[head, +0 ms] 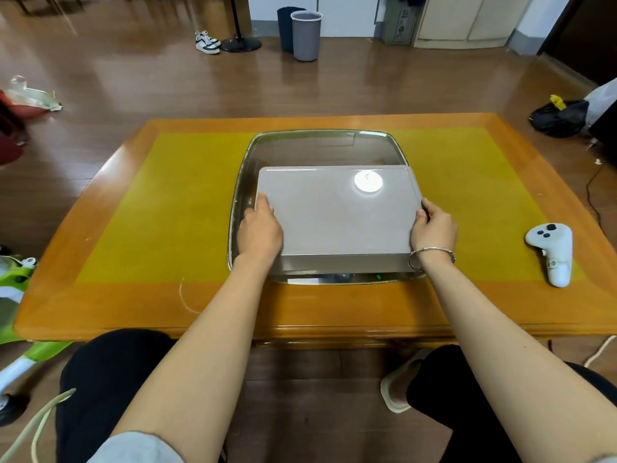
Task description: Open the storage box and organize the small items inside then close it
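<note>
A clear plastic storage box (320, 143) stands in the middle of the low wooden table (100, 305). Its flat grey lid (337, 212) is held tilted over the box, covering the near part and leaving the far part uncovered. My left hand (260, 228) grips the lid's left edge. My right hand (434, 227), with a bracelet on the wrist, grips the lid's right edge. A ceiling light glares on the lid. The lid hides most of the box's contents; a dark item and a small green bit show through the near wall.
A white game controller (552, 253) lies on the table at the right. Beyond the table stand a grey bin (305, 35), a stand base and a pair of shoes. A black bag (559, 118) lies on the floor at the right, a green-and-white object (13, 295) at the left.
</note>
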`<control>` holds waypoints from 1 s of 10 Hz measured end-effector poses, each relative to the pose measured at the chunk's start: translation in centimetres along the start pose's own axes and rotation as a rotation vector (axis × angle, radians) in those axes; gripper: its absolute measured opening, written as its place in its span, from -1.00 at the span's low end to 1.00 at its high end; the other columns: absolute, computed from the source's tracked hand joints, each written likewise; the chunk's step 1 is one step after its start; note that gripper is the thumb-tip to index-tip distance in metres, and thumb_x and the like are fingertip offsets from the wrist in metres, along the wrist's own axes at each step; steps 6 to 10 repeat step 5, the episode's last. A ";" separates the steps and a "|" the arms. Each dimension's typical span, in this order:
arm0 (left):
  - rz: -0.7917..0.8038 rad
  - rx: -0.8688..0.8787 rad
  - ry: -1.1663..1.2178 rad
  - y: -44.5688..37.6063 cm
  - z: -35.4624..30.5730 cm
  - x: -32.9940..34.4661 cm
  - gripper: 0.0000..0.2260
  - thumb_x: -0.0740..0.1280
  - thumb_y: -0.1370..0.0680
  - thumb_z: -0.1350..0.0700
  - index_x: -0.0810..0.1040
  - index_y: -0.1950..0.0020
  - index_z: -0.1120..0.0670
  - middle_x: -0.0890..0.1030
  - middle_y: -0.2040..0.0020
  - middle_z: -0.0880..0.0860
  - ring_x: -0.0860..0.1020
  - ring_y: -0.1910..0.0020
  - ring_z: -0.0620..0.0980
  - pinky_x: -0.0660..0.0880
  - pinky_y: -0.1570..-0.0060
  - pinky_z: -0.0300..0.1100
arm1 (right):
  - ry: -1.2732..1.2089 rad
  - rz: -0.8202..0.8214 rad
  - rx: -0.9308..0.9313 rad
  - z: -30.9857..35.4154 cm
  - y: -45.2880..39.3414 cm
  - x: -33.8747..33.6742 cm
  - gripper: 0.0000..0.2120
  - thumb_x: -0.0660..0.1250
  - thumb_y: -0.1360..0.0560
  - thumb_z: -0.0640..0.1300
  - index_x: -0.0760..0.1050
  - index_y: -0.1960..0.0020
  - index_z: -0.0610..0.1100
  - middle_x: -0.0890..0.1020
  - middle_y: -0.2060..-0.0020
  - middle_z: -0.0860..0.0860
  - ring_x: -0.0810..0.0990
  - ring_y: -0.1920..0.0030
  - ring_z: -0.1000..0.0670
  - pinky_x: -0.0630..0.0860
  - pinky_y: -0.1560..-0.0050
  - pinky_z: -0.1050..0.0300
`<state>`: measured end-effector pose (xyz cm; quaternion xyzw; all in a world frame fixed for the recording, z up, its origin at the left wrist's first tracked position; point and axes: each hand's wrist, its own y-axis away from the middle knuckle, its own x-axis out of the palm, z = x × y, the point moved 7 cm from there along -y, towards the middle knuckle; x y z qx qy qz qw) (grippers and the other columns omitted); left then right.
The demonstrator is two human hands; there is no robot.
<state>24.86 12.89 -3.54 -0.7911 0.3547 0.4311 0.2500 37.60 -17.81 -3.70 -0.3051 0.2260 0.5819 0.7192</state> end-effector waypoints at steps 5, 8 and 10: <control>0.078 -0.234 0.142 1.2 7.1 -3.8 -0.53 0.01 -0.67 -0.10 0.34 -0.41 0.21 0.45 -0.33 0.31 0.43 -0.28 0.31 0.37 -0.18 0.08 | -0.340 -0.026 -0.124 3.5 -1.9 -10.7 -0.64 0.25 -0.56 0.02 0.46 -0.28 -0.12 0.55 -0.21 -0.08 0.55 -0.14 -0.05 0.47 -0.12 0.09; 0.078 -0.234 0.142 1.2 7.1 -3.8 -0.53 0.01 -0.67 -0.10 0.34 -0.41 0.21 0.45 -0.33 0.31 0.43 -0.28 0.31 0.37 -0.18 0.08 | -0.340 -0.026 -0.124 3.5 -1.9 -10.7 -0.64 0.25 -0.56 0.02 0.46 -0.28 -0.12 0.55 -0.21 -0.08 0.55 -0.14 -0.05 0.47 -0.12 0.09; 0.078 -0.234 0.142 1.2 7.1 -3.8 -0.53 0.01 -0.67 -0.10 0.34 -0.41 0.21 0.45 -0.33 0.31 0.43 -0.28 0.31 0.37 -0.18 0.08 | -0.340 -0.026 -0.124 3.5 -1.9 -10.7 -0.64 0.25 -0.56 0.02 0.46 -0.28 -0.12 0.55 -0.21 -0.08 0.55 -0.14 -0.05 0.47 -0.12 0.09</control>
